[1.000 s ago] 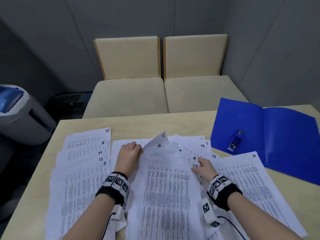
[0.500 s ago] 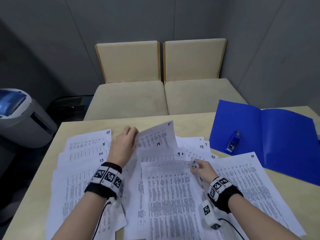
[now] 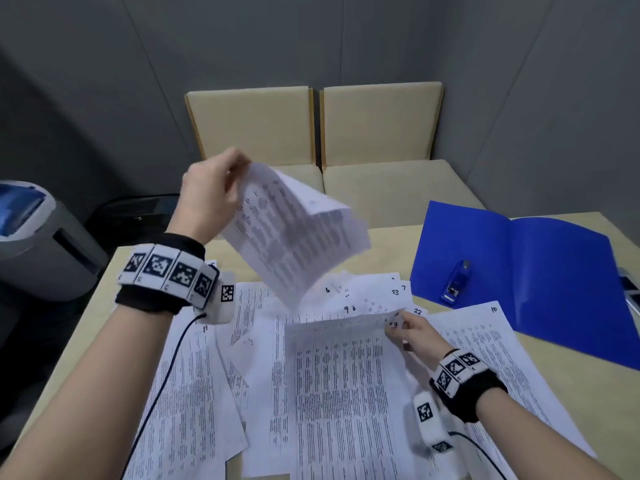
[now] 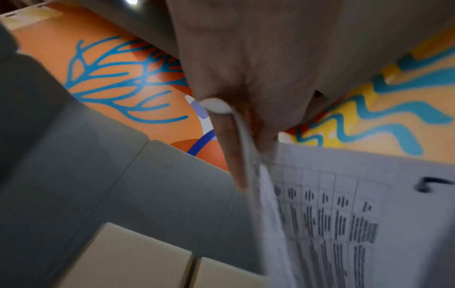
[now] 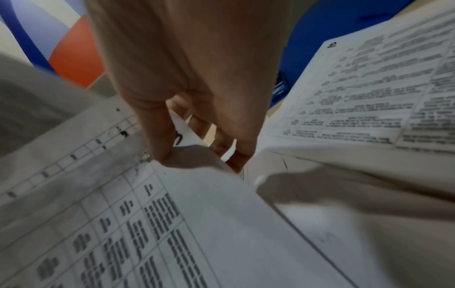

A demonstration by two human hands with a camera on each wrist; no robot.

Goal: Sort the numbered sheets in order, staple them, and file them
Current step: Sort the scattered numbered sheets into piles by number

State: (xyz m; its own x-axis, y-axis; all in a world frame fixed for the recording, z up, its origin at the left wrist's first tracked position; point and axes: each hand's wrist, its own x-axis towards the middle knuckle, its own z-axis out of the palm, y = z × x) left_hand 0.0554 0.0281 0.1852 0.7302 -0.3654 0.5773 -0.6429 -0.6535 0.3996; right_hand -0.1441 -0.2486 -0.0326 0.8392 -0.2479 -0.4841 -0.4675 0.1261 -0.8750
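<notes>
Above the worktop (image 3: 363,244), a sheet (image 3: 294,233) is being pinched aloft by the left hand (image 3: 211,192), seemingly for sorting, while a stack corner (image 3: 391,322) is being gripped by right fingers (image 3: 398,332).

The scene is viewed from head height, forward and down over the table (image 3: 571,393), with both hands kept in frame: the left hand (image 3: 211,195) raised, the right hand (image 3: 412,332) low. From the left wrist, the left hand (image 4: 248,64) is seen at very close range along its fingers (image 4: 231,148) and upward to a patterned ceiling, with the lifted sheet (image 4: 369,214) just below the fingertips, the same lifted sheet (image 3: 294,230) found in the head view. From the right wrist, the right hand (image 5: 187,78) is seen closely along its fingers (image 5: 157,136) down onto the spread sheets (image 5: 197,224), with the blue folder (image 5: 332,29) beyond the fingertips, both shared with the head view as spread sheets (image 3: 346,393) and blue folder (image 3: 540,271).
</notes>
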